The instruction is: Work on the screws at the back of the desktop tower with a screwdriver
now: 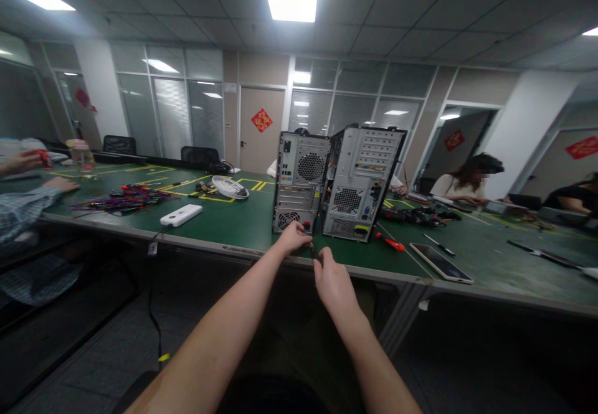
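Observation:
Two computer towers stand upright side by side at the table's near edge, their back panels facing me: the left computer tower and the right computer tower. Low in front of the left one, my left hand is closed in a pinch; what its fingertips hold is too small to make out. Just right of it and slightly lower, my right hand is closed around a dark, thin object that points toward the left fingertips. Its kind cannot be told.
A red-handled tool, a phone and a thin pen-like item lie to the right. Leftward are a white power bank-like box, a wire pile and a white round basket. Other people sit at both sides.

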The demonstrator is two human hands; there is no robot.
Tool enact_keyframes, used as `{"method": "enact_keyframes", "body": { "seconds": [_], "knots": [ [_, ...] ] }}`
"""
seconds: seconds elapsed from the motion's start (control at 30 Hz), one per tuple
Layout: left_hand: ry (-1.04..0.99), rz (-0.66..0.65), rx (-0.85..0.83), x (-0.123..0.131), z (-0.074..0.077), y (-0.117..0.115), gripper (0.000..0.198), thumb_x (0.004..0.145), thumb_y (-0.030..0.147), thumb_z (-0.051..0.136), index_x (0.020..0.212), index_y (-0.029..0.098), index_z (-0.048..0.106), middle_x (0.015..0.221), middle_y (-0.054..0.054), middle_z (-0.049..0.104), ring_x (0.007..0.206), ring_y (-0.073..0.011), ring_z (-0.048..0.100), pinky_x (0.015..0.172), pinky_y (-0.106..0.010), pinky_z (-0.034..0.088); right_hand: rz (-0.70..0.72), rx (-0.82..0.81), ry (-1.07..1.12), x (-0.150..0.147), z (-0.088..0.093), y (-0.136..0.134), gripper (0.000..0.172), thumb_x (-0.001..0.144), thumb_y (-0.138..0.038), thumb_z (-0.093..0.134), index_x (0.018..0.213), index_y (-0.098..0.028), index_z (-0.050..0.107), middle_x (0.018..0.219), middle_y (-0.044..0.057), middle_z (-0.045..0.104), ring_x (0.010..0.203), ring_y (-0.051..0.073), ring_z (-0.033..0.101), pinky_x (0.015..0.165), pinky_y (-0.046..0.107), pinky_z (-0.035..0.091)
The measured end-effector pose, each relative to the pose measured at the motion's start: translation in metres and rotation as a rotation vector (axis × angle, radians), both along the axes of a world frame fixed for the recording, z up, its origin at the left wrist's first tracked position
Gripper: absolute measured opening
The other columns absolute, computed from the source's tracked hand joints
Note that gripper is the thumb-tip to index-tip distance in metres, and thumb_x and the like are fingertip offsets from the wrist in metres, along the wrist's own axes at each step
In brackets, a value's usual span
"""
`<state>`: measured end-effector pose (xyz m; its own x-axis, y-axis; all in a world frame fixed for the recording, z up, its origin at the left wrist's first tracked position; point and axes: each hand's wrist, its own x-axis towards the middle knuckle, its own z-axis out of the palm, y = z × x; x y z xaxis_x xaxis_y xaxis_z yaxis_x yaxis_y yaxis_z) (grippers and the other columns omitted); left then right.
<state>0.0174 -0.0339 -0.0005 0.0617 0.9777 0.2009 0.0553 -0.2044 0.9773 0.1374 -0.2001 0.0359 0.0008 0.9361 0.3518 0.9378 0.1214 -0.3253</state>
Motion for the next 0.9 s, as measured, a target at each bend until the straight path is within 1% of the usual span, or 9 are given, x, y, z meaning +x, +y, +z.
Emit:
{"method": "enact_keyframes", "body": {
  "seconds": [0.07,0.17,0.23,0.3,0.5,0.67,0.73,0.8,0.9],
  "knots": [
    [-0.012,-0.007,-0.004,0.000,-0.001,0.001,0.047,0.069,0.009,0.085,0.093,0.020,0.046,0.064,0.006,0.066,0.056,-0.0130,0.068,0.061,-0.023,0.053,0.033,0.011,0.021,0.001,-0.002,-0.001,0.010,0.101,-0.021,0.055,0.110,-0.019,0.054,0.096,0.007,0.068,0.087,0.022,0.069,0.073,0.027,0.041],
    [-0.023,-0.005,0.000,0.000,-0.002,0.002,0.047,0.069,0.009,0.085,0.093,0.020,0.046,0.064,0.006,0.065,0.058,-0.0142,0.070,0.063,-0.024,0.054,0.067,0.019,0.045,0.000,-0.003,-0.004,0.024,0.090,-0.013,0.066,0.111,-0.020,0.056,0.113,0.009,0.061,0.096,0.021,0.065,0.079,0.026,0.044],
    [-0.017,0.001,0.006,0.000,-0.003,0.003,0.046,0.070,0.009,0.084,0.093,0.020,0.046,0.064,0.006,0.065,0.059,-0.0145,0.070,0.064,-0.025,0.054,0.064,0.003,0.049,0.000,-0.001,-0.007,0.032,0.086,-0.006,0.064,0.114,-0.020,0.056,0.116,0.010,0.058,0.096,0.021,0.064,0.081,0.026,0.044],
    [-0.003,0.009,0.011,0.000,-0.003,0.004,0.045,0.071,0.009,0.084,0.093,0.020,0.047,0.065,0.006,0.065,0.059,-0.0140,0.070,0.064,-0.025,0.054,0.056,-0.017,0.046,-0.001,0.002,-0.009,0.030,0.088,-0.006,0.061,0.115,-0.019,0.055,0.113,0.010,0.058,0.096,0.021,0.064,0.082,0.026,0.044],
    [-0.009,0.038,0.007,0.000,-0.004,0.005,0.049,0.067,0.014,0.090,0.093,0.019,0.048,0.064,0.006,0.065,0.060,-0.0135,0.070,0.066,-0.024,0.055,0.057,-0.028,0.029,-0.001,0.007,-0.008,0.014,0.101,-0.019,0.054,0.114,-0.015,0.054,0.106,0.012,0.069,0.100,0.024,0.067,0.080,0.028,0.041],
    [-0.041,0.025,-0.008,0.000,-0.004,0.005,0.052,0.066,0.019,0.092,0.093,0.020,0.048,0.064,0.005,0.066,0.061,-0.0147,0.071,0.068,-0.026,0.056,0.038,-0.045,0.019,-0.002,0.008,-0.008,0.014,0.105,-0.022,0.047,0.117,-0.017,0.052,0.096,0.009,0.071,0.088,0.023,0.070,0.071,0.028,0.038],
    [-0.040,0.024,-0.012,0.000,-0.003,0.004,0.052,0.066,0.018,0.092,0.093,0.020,0.047,0.064,0.005,0.066,0.060,-0.0148,0.071,0.067,-0.027,0.057,0.047,-0.029,0.015,-0.001,0.007,-0.008,0.013,0.104,-0.022,0.050,0.115,-0.018,0.053,0.095,0.008,0.070,0.089,0.023,0.070,0.073,0.028,0.040],
    [-0.029,0.027,-0.011,0.000,-0.003,0.004,0.052,0.066,0.016,0.091,0.093,0.020,0.047,0.063,0.006,0.066,0.058,-0.0139,0.070,0.067,-0.026,0.056,0.049,-0.001,0.020,-0.001,0.005,-0.008,0.015,0.099,-0.021,0.059,0.113,-0.019,0.055,0.103,0.009,0.067,0.095,0.023,0.068,0.077,0.028,0.042],
    [-0.013,0.028,-0.004,0.000,-0.003,0.004,0.050,0.067,0.015,0.091,0.094,0.020,0.048,0.063,0.006,0.066,0.058,-0.0129,0.069,0.067,-0.025,0.056,0.050,0.014,0.039,-0.001,0.002,-0.010,0.030,0.089,-0.015,0.071,0.114,-0.019,0.056,0.118,0.010,0.059,0.099,0.022,0.066,0.081,0.027,0.045]
  ]
}}
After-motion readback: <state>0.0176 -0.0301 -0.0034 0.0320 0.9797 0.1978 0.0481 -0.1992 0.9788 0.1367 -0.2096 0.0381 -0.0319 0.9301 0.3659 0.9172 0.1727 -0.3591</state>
